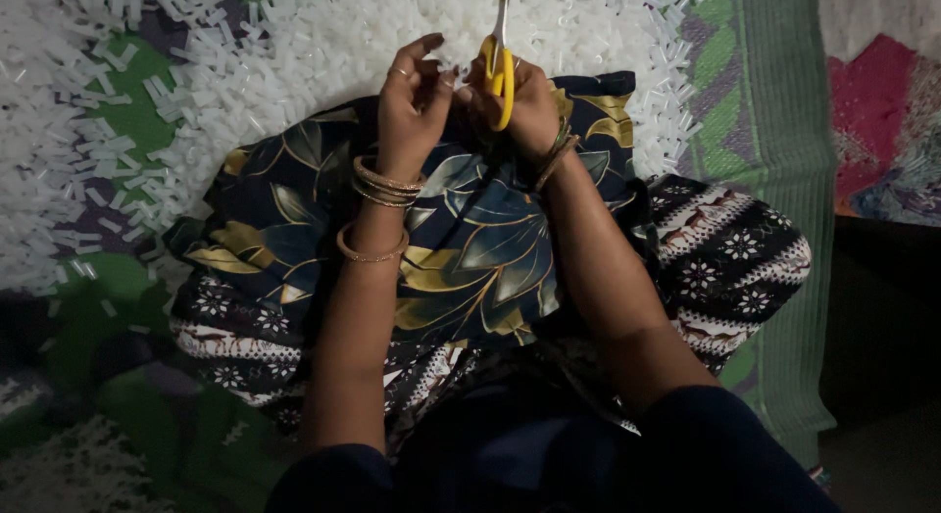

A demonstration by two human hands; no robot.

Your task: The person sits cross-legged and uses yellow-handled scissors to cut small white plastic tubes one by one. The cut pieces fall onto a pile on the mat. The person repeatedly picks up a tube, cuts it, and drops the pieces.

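Observation:
My right hand (pixel 529 106) grips yellow-handled scissors (pixel 500 67), whose blades point up and away from me. My left hand (pixel 412 97) is raised beside them, fingers pinching something small and pale near the scissors; what it is cannot be made out. Both wrists wear bangles. The hands hover over a dark blue cloth with gold leaf print (pixel 470 248) spread across my lap. Just beyond the hands lies a big heap of small white plastic pieces (pixel 323 43).
The white pieces spread far over a green and purple mat (pixel 127 111) at left. A green striped mat (pixel 774 131) runs down the right side, with a pink patterned cloth (pixel 882 111) beyond. My knees in black-and-white patterned fabric (pixel 735 258) stick out on both sides.

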